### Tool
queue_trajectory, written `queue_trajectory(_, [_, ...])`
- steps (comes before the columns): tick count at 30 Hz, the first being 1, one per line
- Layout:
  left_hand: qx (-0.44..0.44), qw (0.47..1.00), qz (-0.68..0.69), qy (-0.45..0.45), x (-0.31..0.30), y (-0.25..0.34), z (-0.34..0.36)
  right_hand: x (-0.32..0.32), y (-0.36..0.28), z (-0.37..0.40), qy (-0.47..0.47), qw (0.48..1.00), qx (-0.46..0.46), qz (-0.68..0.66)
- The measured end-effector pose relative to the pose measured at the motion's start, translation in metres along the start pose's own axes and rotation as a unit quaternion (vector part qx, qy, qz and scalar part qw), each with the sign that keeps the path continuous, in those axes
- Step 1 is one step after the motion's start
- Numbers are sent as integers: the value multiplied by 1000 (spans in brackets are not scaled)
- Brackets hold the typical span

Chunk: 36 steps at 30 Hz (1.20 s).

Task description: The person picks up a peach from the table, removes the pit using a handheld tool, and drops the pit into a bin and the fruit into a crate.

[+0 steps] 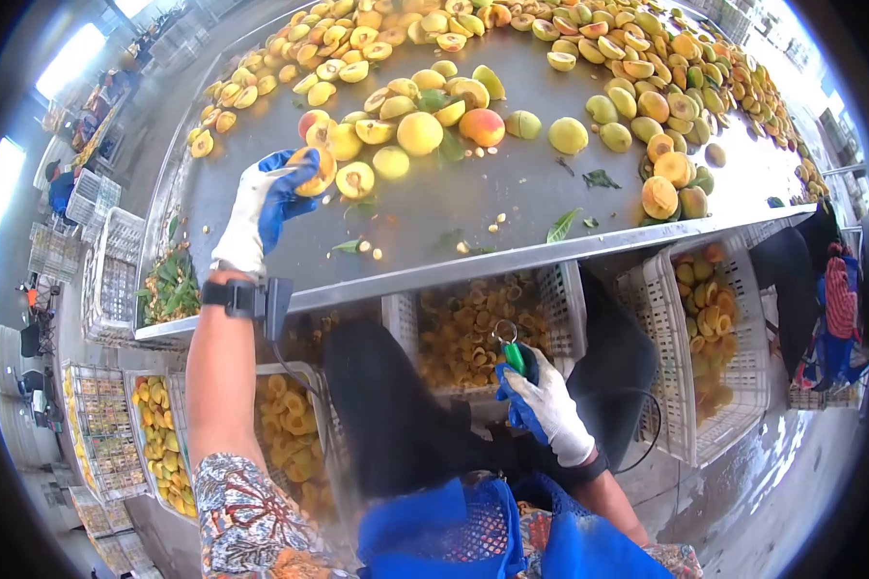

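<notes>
Honestly can't read any text, labels, brands, numbers or signs anywhere in this one.

Fruit [420, 133] lies across the table [415, 217] (leaves [171, 285] at its left corner), crates [563, 301] beneath.
</notes>
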State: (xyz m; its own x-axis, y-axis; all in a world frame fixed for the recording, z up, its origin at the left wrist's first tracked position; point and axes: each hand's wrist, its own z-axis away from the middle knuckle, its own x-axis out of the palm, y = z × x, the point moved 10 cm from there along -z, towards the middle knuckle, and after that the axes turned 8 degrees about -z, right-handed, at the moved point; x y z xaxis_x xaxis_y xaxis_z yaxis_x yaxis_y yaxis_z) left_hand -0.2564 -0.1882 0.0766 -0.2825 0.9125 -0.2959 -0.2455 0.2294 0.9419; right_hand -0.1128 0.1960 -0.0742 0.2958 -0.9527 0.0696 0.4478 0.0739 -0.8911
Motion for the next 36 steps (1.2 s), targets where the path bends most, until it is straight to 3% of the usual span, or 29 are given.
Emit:
queue_trajectory(2, [-24, 974, 213, -72, 26, -2, 36, 4, -4, 3, -4, 1000, -6, 13])
queue_trajectory(3, [-23, 935, 338, -105, 44, -5, 55, 9, -6, 5, -8, 1000, 6, -21])
queue_trajectory(6, [-76, 765, 627, -123, 99, -31, 111, 21, -18, 15, -2, 997, 26, -70])
queue_trajectory(7, [-122, 689, 706, -107, 118, -52, 124, 23, -27, 18, 4, 999, -16, -33])
queue_trajectory(8, [-136, 666, 729, -84, 134, -65, 138, 27, -31, 22, 3, 1000, -10, -19])
queue_trajectory(11, [-100, 705, 686, -147, 170, -73, 170, 37, -49, 40, -2, 999, -6, 35])
queue_trajectory(14, [-122, 731, 647, -178, 189, -81, 183, 46, -67, 49, -13, 988, -85, 126])
queue_trajectory(16, [-94, 812, 553, -161, 187, -78, 187, 54, -75, 52, -9, 962, -194, 193])
queue_trajectory(18, [-52, 867, 470, -160, 184, -71, 192, 59, -76, 53, -25, 960, -194, 199])
queue_trajectory(22, [-25, 903, 400, -153, 182, -68, 200, 66, -76, 56, -24, 948, -212, 238])
queue_trajectory(28, [-77, 897, 422, -105, 178, -70, 209, 79, -57, 58, -15, 944, -231, 237])
queue_trajectory(29, [-64, 915, 389, -87, 176, -72, 209, 82, -56, 59, -14, 943, -238, 231])
queue_trajectory(31, [-43, 947, 316, -49, 170, -78, 208, 83, -46, 55, -9, 949, -225, 221])
queue_trajectory(35, [-90, 956, 275, -57, 176, -104, 206, 84, -29, 54, -65, 960, -164, 219])
queue_trajectory(36, [-61, 964, 247, -84, 179, -102, 204, 83, -25, 52, -79, 965, -157, 193])
